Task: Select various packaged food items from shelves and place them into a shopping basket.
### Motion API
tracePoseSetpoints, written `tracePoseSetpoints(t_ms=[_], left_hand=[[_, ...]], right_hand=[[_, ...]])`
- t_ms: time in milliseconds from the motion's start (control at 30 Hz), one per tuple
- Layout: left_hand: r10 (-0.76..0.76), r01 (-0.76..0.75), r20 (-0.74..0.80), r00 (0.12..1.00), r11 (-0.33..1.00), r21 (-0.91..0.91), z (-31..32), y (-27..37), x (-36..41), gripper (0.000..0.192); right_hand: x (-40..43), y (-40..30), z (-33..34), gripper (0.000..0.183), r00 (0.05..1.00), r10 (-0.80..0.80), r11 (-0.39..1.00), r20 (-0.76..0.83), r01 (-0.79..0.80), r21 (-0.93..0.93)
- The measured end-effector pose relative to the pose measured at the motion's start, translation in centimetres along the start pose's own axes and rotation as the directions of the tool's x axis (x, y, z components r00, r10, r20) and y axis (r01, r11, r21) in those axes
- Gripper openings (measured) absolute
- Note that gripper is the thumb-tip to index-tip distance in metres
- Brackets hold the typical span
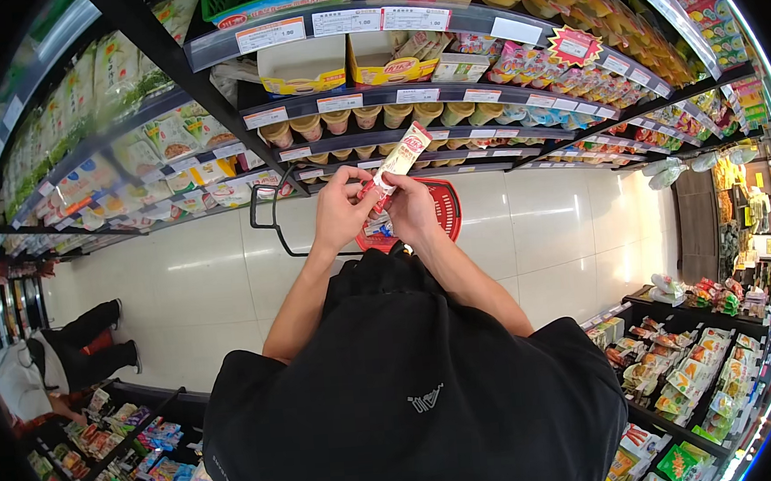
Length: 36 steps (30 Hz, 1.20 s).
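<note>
A slim red and white snack packet [401, 155] is held upright at a slant between my two hands, in front of the lower shelves. My left hand [345, 206] pinches its lower end from the left. Around its lower right side, my right hand [409, 202] has the thumb laid on the wrapper. Below the hands, partly hidden by them, a red plastic shopping basket [449, 209] contains small packaged items. A black metal handle frame [281, 238] extends to the left of the basket.
Shelves ahead hold an open yellow and white carton [302, 69], paper-like cups [368, 117] and bagged sweets [522, 63]. A person [53, 371] bends at a low display on the left. Packaged snacks [693, 373] fill a display at the lower right. Tiled floor [545, 222] lies between.
</note>
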State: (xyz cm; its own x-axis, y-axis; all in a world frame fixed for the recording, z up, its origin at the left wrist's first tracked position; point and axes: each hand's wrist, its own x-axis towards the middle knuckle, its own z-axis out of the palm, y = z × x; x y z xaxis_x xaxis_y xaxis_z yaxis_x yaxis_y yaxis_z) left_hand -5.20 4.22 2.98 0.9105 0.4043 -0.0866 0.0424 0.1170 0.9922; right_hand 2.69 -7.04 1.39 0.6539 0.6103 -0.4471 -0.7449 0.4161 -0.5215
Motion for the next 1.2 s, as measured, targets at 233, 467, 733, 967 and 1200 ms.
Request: tracePoseSetpoints(t_ms=[233,467,733,967,1200], left_hand=[[-0.001,0.001,0.004,1.000,1.000,-0.010,0.1,-0.2,0.0,0.020],[0.015,-0.015,0.006,1.000,1.000,0.016,0.2,-1.1,0.2,0.020],[0.030,-0.032,0.040,0.999,0.998,0.050,0.0,-1.0,-0.1,0.020],[0.019,-0.016,0.032,0.999,0.997,-0.079,1.0,-0.2,-0.5,0.019],[0.021,-0.016,0.082,0.996,0.998,-0.059,1.0,-0.5,0.0,0.019]], right_hand=[[-0.4,-1.1,0.6,0.022,1.000,-0.003,1.000,0.000,0.003,-0.023],[0.4,-1.2,-0.8,0.026,0.997,-0.055,0.977,0.060,0.066,-0.204],[-0.3,-0.1,-1.0,0.024,0.984,0.063,0.985,0.167,-0.035,-0.168],[0.5,-2.5,-0.6,0.026,0.990,-0.072,0.969,0.122,0.098,-0.228],[0.8,-3.5,-1.4,0.023,0.990,-0.119,0.973,0.075,0.131,-0.188]])
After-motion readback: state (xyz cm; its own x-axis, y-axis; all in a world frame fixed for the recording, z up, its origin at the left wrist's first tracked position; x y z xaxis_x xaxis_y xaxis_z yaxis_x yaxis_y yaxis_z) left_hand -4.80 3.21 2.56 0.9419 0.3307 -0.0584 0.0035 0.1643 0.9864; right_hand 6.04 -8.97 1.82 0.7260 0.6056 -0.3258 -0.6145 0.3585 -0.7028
